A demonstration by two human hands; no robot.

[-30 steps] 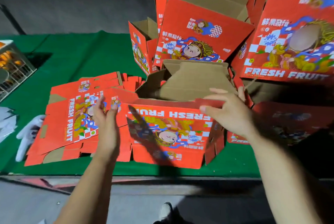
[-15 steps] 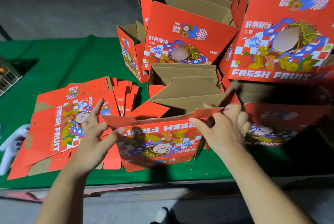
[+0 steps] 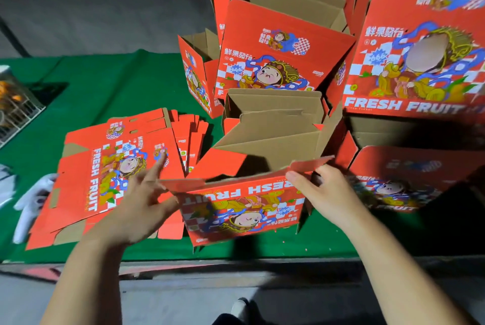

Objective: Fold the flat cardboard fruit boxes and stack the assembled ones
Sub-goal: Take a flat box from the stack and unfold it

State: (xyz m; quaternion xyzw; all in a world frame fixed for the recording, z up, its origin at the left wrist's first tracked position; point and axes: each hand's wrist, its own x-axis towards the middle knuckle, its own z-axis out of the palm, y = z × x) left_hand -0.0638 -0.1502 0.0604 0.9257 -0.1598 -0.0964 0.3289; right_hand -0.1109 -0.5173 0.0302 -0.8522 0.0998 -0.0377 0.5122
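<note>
The half-formed box [image 3: 244, 209] stands between both hands, its long axis running left to right. Its right top flap is pinched by the right hand [image 3: 322, 190]; the left hand [image 3: 141, 201], fingers spread and holding nothing, touches its left end.

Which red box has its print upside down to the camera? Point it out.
The box between the two hands: its FRESH FRUIT lettering reads inverted, and its top flaps stand open. The stacked boxes behind it show their print upright.

Both forearms are bare from elbow to wrist, with no sleeve, watch or ring visible. The left hand [image 3: 136, 209] and right hand [image 3: 328, 193] wear no gloves. Below, between the arms, shows a light-coloured shoe toe [image 3: 240, 309] with dark clothing just beside it.
</note>
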